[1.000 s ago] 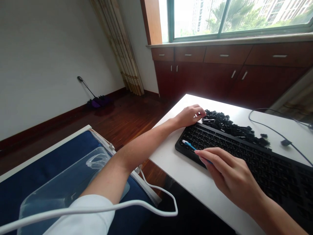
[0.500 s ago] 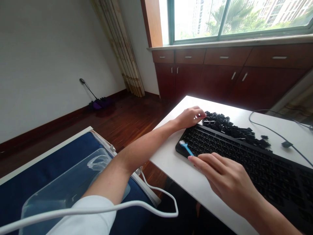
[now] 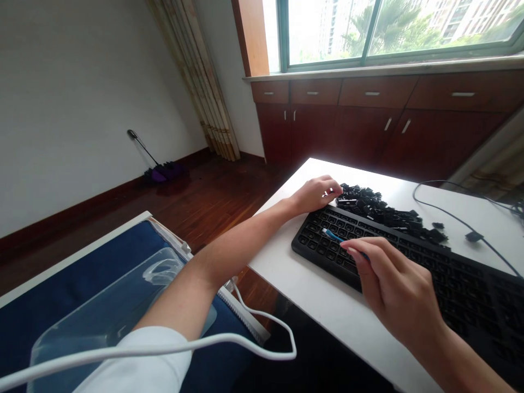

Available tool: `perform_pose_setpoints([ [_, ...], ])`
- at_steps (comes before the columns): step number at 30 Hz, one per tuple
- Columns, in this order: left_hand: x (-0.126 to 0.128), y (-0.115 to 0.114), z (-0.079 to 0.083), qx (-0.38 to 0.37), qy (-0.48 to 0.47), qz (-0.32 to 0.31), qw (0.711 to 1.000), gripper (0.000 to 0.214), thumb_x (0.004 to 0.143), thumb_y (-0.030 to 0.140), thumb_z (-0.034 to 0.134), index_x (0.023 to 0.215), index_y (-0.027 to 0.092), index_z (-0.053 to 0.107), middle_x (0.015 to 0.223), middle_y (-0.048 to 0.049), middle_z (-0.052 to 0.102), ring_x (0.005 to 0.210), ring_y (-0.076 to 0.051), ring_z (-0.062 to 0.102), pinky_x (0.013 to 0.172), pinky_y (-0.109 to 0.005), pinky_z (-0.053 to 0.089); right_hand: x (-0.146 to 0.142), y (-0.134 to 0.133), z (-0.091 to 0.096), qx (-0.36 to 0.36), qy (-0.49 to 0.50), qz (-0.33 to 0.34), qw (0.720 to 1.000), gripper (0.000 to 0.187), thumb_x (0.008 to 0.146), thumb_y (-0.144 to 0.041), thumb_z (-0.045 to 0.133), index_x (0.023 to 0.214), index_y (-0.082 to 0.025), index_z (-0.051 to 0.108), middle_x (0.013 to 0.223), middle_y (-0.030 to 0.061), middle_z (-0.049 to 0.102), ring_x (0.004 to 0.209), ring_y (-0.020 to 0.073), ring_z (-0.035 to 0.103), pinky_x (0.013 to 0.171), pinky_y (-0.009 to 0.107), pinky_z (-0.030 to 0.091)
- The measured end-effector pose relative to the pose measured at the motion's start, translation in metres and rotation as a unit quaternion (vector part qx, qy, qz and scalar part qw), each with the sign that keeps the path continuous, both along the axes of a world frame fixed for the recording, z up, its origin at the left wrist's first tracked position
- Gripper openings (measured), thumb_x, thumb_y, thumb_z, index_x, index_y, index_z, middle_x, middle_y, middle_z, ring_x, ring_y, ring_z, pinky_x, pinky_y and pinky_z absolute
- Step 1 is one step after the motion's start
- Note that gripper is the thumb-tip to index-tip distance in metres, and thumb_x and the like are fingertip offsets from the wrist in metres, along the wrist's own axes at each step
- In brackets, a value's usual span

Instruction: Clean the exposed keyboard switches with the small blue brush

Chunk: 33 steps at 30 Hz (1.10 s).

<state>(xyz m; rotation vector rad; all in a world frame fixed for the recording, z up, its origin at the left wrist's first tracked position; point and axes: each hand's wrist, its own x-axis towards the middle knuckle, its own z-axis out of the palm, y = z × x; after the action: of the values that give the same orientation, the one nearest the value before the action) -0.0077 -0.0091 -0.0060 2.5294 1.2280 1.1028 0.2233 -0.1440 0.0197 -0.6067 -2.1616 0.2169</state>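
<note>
A black keyboard (image 3: 327, 260) with its keycaps off lies along the near side of the white table. In my right hand (image 3: 399, 278) is a small blue brush (image 3: 338, 238), pinched between thumb and fingers. Its white bristle tip is over the bare key sockets near the keyboard's left end. My left hand (image 3: 315, 194) is curled at the far left corner of the keyboard, closed against its edge. Its fingertips reach the heap of loose black keycaps (image 3: 380, 210) behind the keyboard, and the thumb is partly hidden.
A black cable (image 3: 454, 213) curves over the white table (image 3: 282, 234) on the right. At the left, a white cord (image 3: 229, 341) loops in front of a blue surface with a clear plastic bag (image 3: 102, 300) on it. Cabinets (image 3: 319, 131) line the wall under the window.
My right hand has moved the brush to the right and away from me, from the keyboard's near left corner onto the key sockets. My left hand stays at the far corner.
</note>
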Motion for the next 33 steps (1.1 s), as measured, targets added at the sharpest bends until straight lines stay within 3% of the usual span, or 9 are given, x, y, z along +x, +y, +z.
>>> perform_pose_setpoints([
  [2,0.000,0.000,0.000,-0.001,0.000,-0.002,1.000,0.015,0.093,0.021,0.056,0.094,0.015,0.070,0.100,-0.0072,0.066,0.085,-0.013,0.064,0.082,-0.027,0.052,0.001,-0.001,0.002,0.004,0.018,0.022,1.000,0.027,0.090,-0.007,0.056,0.115,-0.019,0.061,0.104,0.0055,0.068,0.087,0.0126,0.064,0.077,0.024,0.050],
  [6,0.000,0.000,0.000,-0.006,-0.002,-0.001,1.000,0.015,0.093,0.021,0.055,0.094,0.016,0.070,0.101,-0.0073,0.066,0.086,-0.013,0.064,0.083,-0.027,0.053,0.001,-0.003,0.002,-0.090,0.009,0.073,0.993,0.016,0.094,-0.010,0.050,0.104,-0.019,0.060,0.094,0.0042,0.067,0.077,0.0115,0.063,0.068,0.023,0.050],
  [10,0.000,0.000,0.000,-0.006,0.000,0.003,1.000,0.015,0.093,0.021,0.056,0.094,0.016,0.070,0.101,-0.0075,0.066,0.087,-0.013,0.065,0.083,-0.027,0.053,0.003,-0.001,0.004,0.061,-0.027,0.025,0.997,0.031,0.086,-0.004,0.061,0.113,-0.019,0.061,0.098,0.0043,0.070,0.084,0.0142,0.064,0.078,0.027,0.050],
  [12,0.001,0.000,0.000,-0.006,0.003,0.005,1.000,0.015,0.092,0.020,0.056,0.094,0.016,0.070,0.101,-0.0074,0.066,0.086,-0.013,0.065,0.083,-0.028,0.053,0.004,-0.002,0.007,0.071,-0.006,0.029,0.997,0.036,0.085,-0.002,0.061,0.117,-0.018,0.061,0.102,0.0054,0.070,0.088,0.0153,0.065,0.081,0.028,0.050],
  [15,0.001,-0.001,0.001,-0.006,0.002,0.004,1.000,0.015,0.093,0.020,0.056,0.094,0.016,0.070,0.100,-0.0075,0.066,0.086,-0.013,0.065,0.083,-0.028,0.053,0.004,-0.003,0.007,-0.024,0.044,0.061,0.997,0.023,0.089,-0.006,0.056,0.107,-0.018,0.062,0.094,0.0042,0.069,0.081,0.0133,0.065,0.073,0.025,0.052],
  [18,0.001,0.000,0.000,-0.006,-0.002,0.001,1.000,0.015,0.093,0.022,0.056,0.094,0.015,0.070,0.101,-0.0075,0.066,0.086,-0.012,0.065,0.083,-0.027,0.053,0.002,-0.001,0.002,-0.130,0.033,0.021,0.991,0.015,0.094,-0.013,0.053,0.103,-0.021,0.063,0.079,-0.0007,0.066,0.065,0.0099,0.061,0.058,0.021,0.048],
  [23,0.001,0.001,-0.001,-0.002,-0.007,0.004,1.000,0.016,0.093,0.023,0.056,0.094,0.015,0.070,0.101,-0.0073,0.066,0.086,-0.012,0.065,0.083,-0.026,0.053,0.002,0.006,-0.001,-0.012,0.009,-0.010,1.000,0.027,0.090,-0.012,0.059,0.115,-0.022,0.065,0.101,0.0027,0.071,0.089,0.0152,0.065,0.082,0.029,0.051],
  [29,0.001,-0.001,0.001,-0.013,-0.001,0.006,1.000,0.017,0.094,0.023,0.055,0.094,0.016,0.070,0.101,-0.0076,0.065,0.086,-0.013,0.065,0.084,-0.028,0.054,0.002,0.006,-0.001,-0.172,0.062,0.000,0.983,0.015,0.097,-0.020,0.050,0.100,-0.022,0.064,0.076,-0.0009,0.065,0.061,0.0104,0.059,0.054,0.022,0.048],
  [33,0.001,0.000,0.000,-0.011,-0.004,0.001,1.000,0.016,0.093,0.022,0.055,0.094,0.016,0.070,0.102,-0.0076,0.066,0.086,-0.013,0.065,0.083,-0.027,0.053,0.004,0.008,0.000,0.012,0.014,-0.040,0.999,0.020,0.089,-0.013,0.061,0.107,-0.022,0.066,0.093,0.0028,0.070,0.082,0.0150,0.065,0.076,0.028,0.051],
])
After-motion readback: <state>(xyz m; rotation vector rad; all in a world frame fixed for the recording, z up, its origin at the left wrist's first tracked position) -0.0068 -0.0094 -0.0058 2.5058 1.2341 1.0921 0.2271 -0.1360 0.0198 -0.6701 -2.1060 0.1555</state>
